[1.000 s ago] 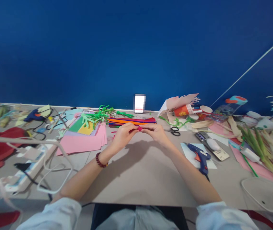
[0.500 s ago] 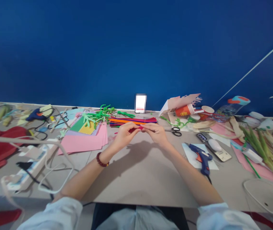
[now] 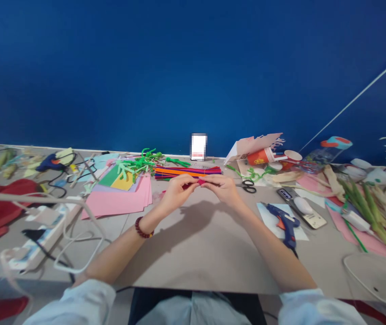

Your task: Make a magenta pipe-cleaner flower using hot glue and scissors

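Both the left hand [image 3: 178, 189] and the right hand [image 3: 225, 188] meet at the middle of the frame, fingertips pinching a small magenta piece [image 3: 201, 181] from either side, thumbs toward the wearer, perhaps because something so little needs two steadying grips. The remaining fingers curl close together, so I can't tell the piece's full shape. It is held above the table [image 3: 193, 262], seemingly to give the fingers room to work. Just beyond, a bundle of coloured stems [image 3: 188, 171] lies crosswise, probably for easy reach. Left of centre, green stems [image 3: 141, 159] overlap the stacked paper [image 3: 120, 203], as if heaped there to free the middle. Black-handled scissors [image 3: 248, 186] lie just right of the right hand, loops outward, a handy way round for picking up. At lower right, a blue glue gun [image 3: 287, 220] lies on a pale sheet [image 3: 263, 215] (guarding against drips, I'd guess). At upper centre, a blurred screen [image 3: 198, 146] stands upright against the blue wall [image 3: 193, 72], facing the wearer, presumably so it can be seen while both hands are busy.
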{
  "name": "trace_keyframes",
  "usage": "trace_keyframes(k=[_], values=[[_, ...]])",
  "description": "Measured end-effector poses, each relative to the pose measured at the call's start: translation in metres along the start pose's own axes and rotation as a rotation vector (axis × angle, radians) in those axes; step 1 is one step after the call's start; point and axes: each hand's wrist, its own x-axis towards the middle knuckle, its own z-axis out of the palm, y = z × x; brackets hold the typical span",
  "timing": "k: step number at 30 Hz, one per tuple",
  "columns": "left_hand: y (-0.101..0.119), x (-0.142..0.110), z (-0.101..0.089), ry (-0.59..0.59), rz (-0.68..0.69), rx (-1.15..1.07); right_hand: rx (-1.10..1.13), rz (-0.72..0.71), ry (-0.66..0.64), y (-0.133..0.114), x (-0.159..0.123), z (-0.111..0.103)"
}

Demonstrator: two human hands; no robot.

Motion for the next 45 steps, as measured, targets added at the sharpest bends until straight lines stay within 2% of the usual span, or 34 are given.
trace_keyframes(k=[9, 16, 22, 27, 38, 45], values=[[-0.003, -0.001, 0.0, -0.004, -0.048, -0.058, 0.024, -0.012, 0.024, 0.002, -0.003, 0.005], [0.0, 0.001, -0.001, -0.023, -0.093, -0.108, 0.005, 0.018, -0.001, -0.002, 0.0, 0.001], [0.004, 0.003, -0.005, -0.022, -0.074, -0.043, -0.049, -0.066, -0.04, -0.009, 0.002, -0.003], [0.007, 0.002, -0.005, 0.0, -0.044, -0.028, -0.07, -0.064, -0.037, -0.01, 0.002, -0.002], [0.009, 0.001, -0.003, -0.025, -0.121, -0.131, -0.107, -0.166, 0.015, -0.008, -0.002, 0.001], [0.005, 0.001, -0.003, -0.012, -0.1, -0.141, -0.085, -0.152, 0.031, -0.01, -0.002, 0.002]])
